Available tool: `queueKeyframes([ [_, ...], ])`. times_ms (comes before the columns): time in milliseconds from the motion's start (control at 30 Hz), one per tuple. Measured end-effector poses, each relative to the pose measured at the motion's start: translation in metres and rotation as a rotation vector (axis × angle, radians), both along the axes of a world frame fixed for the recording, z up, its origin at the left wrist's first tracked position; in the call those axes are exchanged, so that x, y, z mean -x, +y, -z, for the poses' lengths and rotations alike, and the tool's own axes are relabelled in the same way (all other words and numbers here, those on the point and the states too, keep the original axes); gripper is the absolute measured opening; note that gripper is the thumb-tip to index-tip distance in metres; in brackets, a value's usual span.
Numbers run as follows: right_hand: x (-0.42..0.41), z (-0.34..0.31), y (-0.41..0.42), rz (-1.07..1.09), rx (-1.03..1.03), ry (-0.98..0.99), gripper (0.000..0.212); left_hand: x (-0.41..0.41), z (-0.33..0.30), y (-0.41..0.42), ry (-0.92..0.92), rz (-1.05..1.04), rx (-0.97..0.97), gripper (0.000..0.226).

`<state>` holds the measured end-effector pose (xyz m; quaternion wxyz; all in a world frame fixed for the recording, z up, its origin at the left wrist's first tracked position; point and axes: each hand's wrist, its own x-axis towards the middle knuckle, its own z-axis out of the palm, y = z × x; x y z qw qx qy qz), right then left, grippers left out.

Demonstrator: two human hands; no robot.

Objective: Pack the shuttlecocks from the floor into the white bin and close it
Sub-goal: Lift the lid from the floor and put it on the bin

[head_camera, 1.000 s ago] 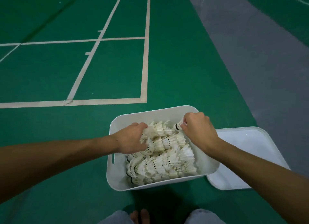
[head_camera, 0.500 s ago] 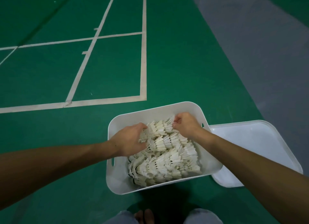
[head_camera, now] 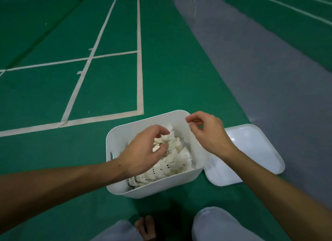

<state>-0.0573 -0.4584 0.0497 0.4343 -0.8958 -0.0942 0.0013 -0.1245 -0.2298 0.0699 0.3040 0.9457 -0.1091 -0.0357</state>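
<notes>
Covering shuttlecocks in white bin, left hand, grip unclear

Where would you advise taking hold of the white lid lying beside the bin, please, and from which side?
Probably by the lid's raised rim on its far right edge, coming from above and from the right. It lies flat on the floor, inside up, with its left edge tucked close against the white bin, so that side offers little room. The right hand, open and empty above the bin, is nearest.

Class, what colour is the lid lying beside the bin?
White, like the bin; the lid shows best in the head view.
</notes>
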Motion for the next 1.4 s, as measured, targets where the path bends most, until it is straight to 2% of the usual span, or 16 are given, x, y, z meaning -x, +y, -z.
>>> queueKeyframes([
  [100,0.013,0.000,-0.047,0.122,-0.079,-0.093,0.020,0.032,-0.027,-0.040,-0.015,0.123,0.071,0.026],
  [167,0.019,0.009,-0.080,0.215,-0.106,-0.119,0.021,0.052,-0.037,-0.061,0.008,0.220,0.049,0.028],
  [300,0.025,0.059,-0.137,0.358,-0.084,-0.060,0.017,0.073,-0.019,-0.104,0.142,0.269,0.003,0.036],
  [433,0.023,0.103,-0.179,0.398,0.083,0.045,0.013,0.066,0.043,-0.172,0.304,0.040,0.186,0.058],
  [533,0.013,0.132,-0.207,0.401,0.272,0.159,0.033,0.043,0.093,-0.218,0.429,-0.214,0.347,0.075],
  [633,0.000,0.159,-0.228,0.395,0.453,0.250,0.053,0.018,0.134,-0.241,0.465,-0.440,0.451,0.096],
  [700,-0.007,0.170,-0.233,0.384,0.541,0.310,0.061,0.004,0.156,-0.246,0.455,-0.553,0.437,0.108],
  [800,-0.018,0.176,-0.239,0.372,0.593,0.390,0.076,-0.013,0.173,-0.254,0.484,-0.646,0.410,0.109],
  [967,-0.037,0.186,-0.245,0.456,0.469,0.493,0.093,-0.032,0.185,-0.269,0.514,-0.726,0.346,0.109],
  [1100,-0.036,0.179,-0.250,0.586,0.360,0.464,0.092,-0.033,0.180,-0.272,0.460,-0.775,0.460,0.108],
  [1300,-0.036,0.124,-0.267,0.712,0.150,0.181,0.091,-0.031,0.106,-0.285,0.144,-0.681,0.618,0.094],
  [1400,-0.042,0.074,-0.270,0.754,-0.045,0.042,0.091,-0.036,0.054,-0.286,0.067,-0.624,0.651,0.108],
])
